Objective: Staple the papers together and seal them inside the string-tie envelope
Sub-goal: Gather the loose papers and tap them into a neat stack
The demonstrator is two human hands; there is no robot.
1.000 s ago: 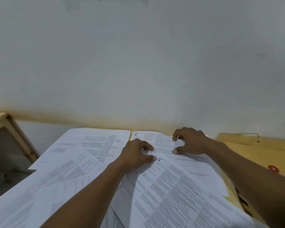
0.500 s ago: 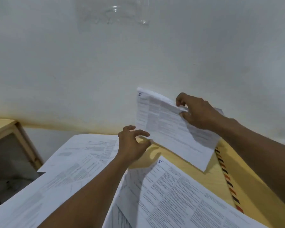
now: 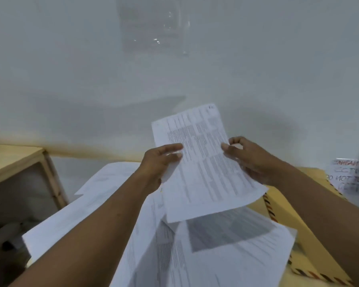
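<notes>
— Plain white wall (image 3: 71,90) is shown across the whole background. What is seen at the far left?

— At the far left, a light wooden cabinet (image 3: 15,162) is set against the wall. Just beside it, loose printed papers (image 3: 81,214) are spread in overlapping layers on the worktop (image 3: 256,206).

— And in the middle?

— One printed sheet (image 3: 205,172) is held up, tilted, above the spread papers and clear of them. Its left edge is pinched by the left hand (image 3: 158,164): the thumb is laid on the printed face and the fingers (image 3: 174,149) are tucked behind. Its right edge is gripped by the right hand (image 3: 251,160), with the thumb pressed on the front and the other digits curled behind.

— What is found to the right?

— A yellow envelope (image 3: 305,253) with a striped border is laid flat on the worktop, partly covered by the papers and crossed by the right forearm. Its string tie cannot be made out. At the far right edge, a handwritten sign (image 3: 350,175) is seen, too blurred to be read.
</notes>
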